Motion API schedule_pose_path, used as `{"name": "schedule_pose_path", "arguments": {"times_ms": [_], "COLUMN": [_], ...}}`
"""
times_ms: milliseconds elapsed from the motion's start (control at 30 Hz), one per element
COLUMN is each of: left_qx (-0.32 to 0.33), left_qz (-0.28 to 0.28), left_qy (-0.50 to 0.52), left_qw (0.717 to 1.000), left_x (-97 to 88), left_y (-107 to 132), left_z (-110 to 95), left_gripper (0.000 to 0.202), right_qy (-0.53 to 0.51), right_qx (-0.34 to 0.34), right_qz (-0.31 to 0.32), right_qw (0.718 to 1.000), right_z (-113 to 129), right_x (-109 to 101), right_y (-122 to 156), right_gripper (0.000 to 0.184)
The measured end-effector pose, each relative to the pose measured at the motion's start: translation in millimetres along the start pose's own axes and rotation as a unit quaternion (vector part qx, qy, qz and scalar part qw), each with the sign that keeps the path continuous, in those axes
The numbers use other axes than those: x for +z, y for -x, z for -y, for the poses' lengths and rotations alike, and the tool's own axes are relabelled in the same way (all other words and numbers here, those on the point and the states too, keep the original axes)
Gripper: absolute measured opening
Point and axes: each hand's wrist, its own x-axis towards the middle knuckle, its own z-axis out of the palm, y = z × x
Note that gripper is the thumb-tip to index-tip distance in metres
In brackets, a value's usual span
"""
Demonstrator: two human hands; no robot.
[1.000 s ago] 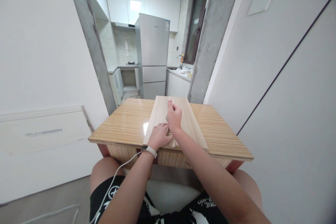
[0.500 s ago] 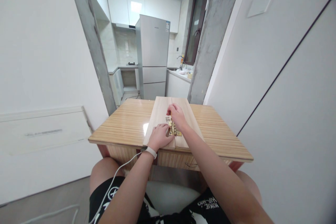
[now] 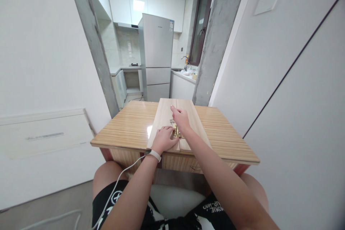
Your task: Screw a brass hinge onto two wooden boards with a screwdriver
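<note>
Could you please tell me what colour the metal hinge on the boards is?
The metal hinge is shiny brass-gold in the head view.

L hand (image 3: 165, 139) by hinge (image 3: 176, 130), R hand (image 3: 181, 119) nr.

L hand (image 3: 164, 140), R hand (image 3: 181, 120) & forearms (image 3: 138, 187) bare. L wrist: watch (image 3: 154, 155), dk face, pale band. White cable (image 3: 126, 168) from nr watch, down over L thigh. Blk shorts (image 3: 100, 197) w/ white print: ringed mark (image 3: 116, 197) L leg, lettering (image 3: 212, 207) R leg.
</note>
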Motion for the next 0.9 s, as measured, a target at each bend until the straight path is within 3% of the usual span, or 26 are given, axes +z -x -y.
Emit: {"name": "schedule_pose_path", "arguments": {"times_ms": [133, 200, 300, 467, 567, 733, 900], "left_qx": [0.001, 0.0, -0.003, -0.007, -0.012, -0.002, -0.005], "left_qz": [0.002, 0.004, 0.004, 0.015, 0.017, 0.005, 0.005], "left_qy": [-0.004, -0.006, -0.008, -0.016, -0.022, -0.015, -0.009], "left_qw": [1.0, 1.0, 1.0, 1.0, 1.0, 1.0, 1.0], "left_x": [0.4, 0.3, -0.4, -3.6, -4.5, -2.3, -0.6], "left_y": [-0.4, -0.7, -0.7, -0.5, -0.7, -0.8, -1.1], "left_z": [0.9, 0.7, -0.3, -3.4, -4.4, -2.4, -0.5], "left_gripper": [0.046, 0.046, 0.047, 0.041, 0.038, 0.038, 0.045], "right_qy": [-0.043, -0.086, -0.086, -0.038, -0.008, 0.032, -0.025], "right_qx": [0.012, 0.003, -0.022, -0.039, -0.051, -0.059, 0.01], "right_qz": [0.082, 0.094, 0.045, -0.079, -0.097, -0.041, 0.099], "right_qw": [0.996, 0.992, 0.995, 0.995, 0.994, 0.997, 0.995], "right_z": [3.0, 2.7, 0.1, -3.5, -4.4, -4.0, -1.0], "right_x": [-8.2, -10.0, -8.0, 6.1, 13.3, 11.1, -0.8], "right_y": [-5.9, -5.2, 0.1, 14.7, 20.0, 8.9, -6.5], "right_gripper": [0.047, 0.038, 0.033, 0.045, 0.047, 0.039, 0.034]}}
